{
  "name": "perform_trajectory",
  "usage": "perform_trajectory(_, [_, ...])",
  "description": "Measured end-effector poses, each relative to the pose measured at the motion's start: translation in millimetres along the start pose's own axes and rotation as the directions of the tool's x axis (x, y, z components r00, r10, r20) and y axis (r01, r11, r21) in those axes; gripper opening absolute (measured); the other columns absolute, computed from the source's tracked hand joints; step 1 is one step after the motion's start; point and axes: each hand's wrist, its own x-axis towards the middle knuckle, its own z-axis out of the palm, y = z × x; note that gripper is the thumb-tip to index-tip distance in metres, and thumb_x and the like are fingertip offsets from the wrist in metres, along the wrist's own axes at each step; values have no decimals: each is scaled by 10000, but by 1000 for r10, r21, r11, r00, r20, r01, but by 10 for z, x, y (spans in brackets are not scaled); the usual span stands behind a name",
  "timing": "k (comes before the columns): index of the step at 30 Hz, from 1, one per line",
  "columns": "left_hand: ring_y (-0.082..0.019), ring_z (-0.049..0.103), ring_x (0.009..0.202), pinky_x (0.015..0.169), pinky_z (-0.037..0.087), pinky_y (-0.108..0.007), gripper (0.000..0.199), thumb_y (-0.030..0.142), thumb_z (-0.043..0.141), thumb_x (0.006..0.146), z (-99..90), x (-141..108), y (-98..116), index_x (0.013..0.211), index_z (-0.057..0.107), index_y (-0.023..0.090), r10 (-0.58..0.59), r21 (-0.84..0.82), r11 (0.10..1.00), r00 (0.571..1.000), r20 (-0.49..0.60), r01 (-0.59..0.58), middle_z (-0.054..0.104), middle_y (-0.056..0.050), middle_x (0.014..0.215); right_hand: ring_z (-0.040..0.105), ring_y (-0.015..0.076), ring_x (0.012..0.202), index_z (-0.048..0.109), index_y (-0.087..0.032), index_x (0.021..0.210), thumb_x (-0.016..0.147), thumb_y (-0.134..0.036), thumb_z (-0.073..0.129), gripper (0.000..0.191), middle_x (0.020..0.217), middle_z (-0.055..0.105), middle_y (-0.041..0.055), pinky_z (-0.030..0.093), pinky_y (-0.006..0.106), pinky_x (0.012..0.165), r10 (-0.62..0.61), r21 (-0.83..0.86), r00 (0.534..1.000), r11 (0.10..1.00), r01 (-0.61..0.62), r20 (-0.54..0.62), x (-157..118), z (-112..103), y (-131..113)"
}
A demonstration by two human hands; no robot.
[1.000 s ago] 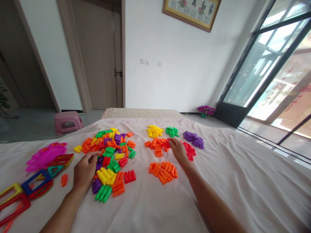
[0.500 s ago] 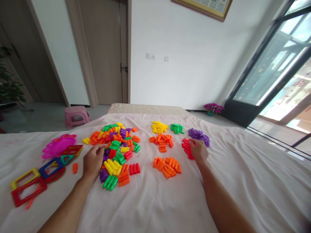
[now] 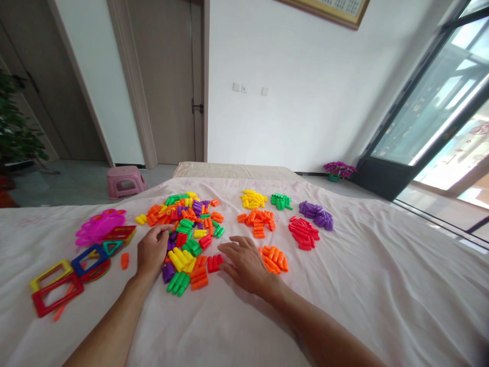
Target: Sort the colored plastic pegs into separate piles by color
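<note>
A mixed pile of ribbed plastic building blocks in orange, green, yellow, purple and red (image 3: pixel 193 246) lies left of centre on the cloth. At its left edge rests my left hand (image 3: pixel 151 250), fingers loosely bent and fingertips touching the pile; no block shows in it. My right hand (image 3: pixel 244 262) is open, palm down, with thumb and fingers apart around the right end of a red block (image 3: pixel 214 263). Under and behind its wrist is a group of orange blocks (image 3: pixel 277 259). A separate red group (image 3: pixel 303 233) lies farther right.
Yellow (image 3: pixel 253 199), green (image 3: pixel 281 201), purple (image 3: pixel 316 215) and more orange blocks (image 3: pixel 257 220) form groups at the back right. At left lie a pink flower-shaped tray (image 3: pixel 100 227), magnetic frame tiles (image 3: pixel 57 295) and a loose orange block (image 3: pixel 125 261). A pink stool (image 3: pixel 126 182) stands beyond.
My right hand has left the red group on the right and moved left to the red block by the mixed pile, its fingers opening. My left hand has stayed at the pile.
</note>
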Motion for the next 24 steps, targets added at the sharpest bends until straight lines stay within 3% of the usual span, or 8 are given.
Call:
perform_trajectory(3, [-218,683,984,925,486,-315,282,342,508,839,-8,-6,16,968,741,248,0,4,1000,1000,0,0,764,-13,1045,460,255,1319,592,-236,1321,950,-389,601,401,1226,694,61,291,424,1120,-25,12,998,1000,25,49,-4,100,-83])
perform_trajectory(6, [-220,685,961,917,492,-316,283,343,511,837,-18,-15,30,968,742,245,5,5,1000,1000,3,-5,763,-17,1033,550,236,1180,643,-237,1225,941,-394,622,326,1147,717,51,303,424,1114,-38,2,999,999,38,31,-3,127,-94])
perform_trajectory(9, [-221,685,928,889,499,-316,289,356,511,843,-23,-21,34,978,741,246,-2,20,1000,1000,3,2,760,-19,1021,575,230,1084,634,-231,1246,944,-384,617,339,1165,706,68,353,425,1069,-53,-14,996,999,52,-69,3,82,-22])
perform_trajectory(12, [-224,682,915,871,498,-324,296,364,506,852,-28,-19,34,997,739,251,-11,47,999,1000,12,10,757,-19,1023,563,246,1109,589,-217,1325,954,-351,594,395,1236,673,97,412,414,1003,21,-34,971,999,-30,-238,14,-41,238])
perform_trajectory(15, [-228,682,919,878,495,-331,300,370,498,861,-31,-13,38,1002,735,253,-11,69,998,1000,18,10,755,-23,1026,550,266,1155,588,-204,1334,947,-309,578,401,1266,657,109,424,427,1009,178,-37,884,976,-214,-432,-16,-198,725])
perform_trajectory(18, [-231,680,930,893,491,-337,300,372,494,862,-30,-6,45,998,731,250,-22,83,996,1000,21,20,753,-28,1029,547,281,1169,585,-189,1339,927,-291,553,425,1266,658,120,416,452,1026,343,-26,740,899,-436,-578,-145,-300,1297])
perform_trajectory(21, [-235,678,930,892,492,-343,299,374,495,857,-28,-2,41,997,730,253,-36,93,995,999,26,33,751,-27,1027,552,280,1162,591,-192,1330,902,-303,536,445,1258,666,112,408,456,1027,447,1,617,810,-587,-647,-350,-313,1745])
perform_trajectory(24, [-235,677,906,862,497,-346,300,394,498,853,-24,1,17,991,730,264,-29,87,996,999,20,27,750,-19,1018,554,264,1157,584,-200,1335,881,-317,525,472,1260,668,96,411,425,1011,528,33,544,737,-675,-652,-530,-301,1980])
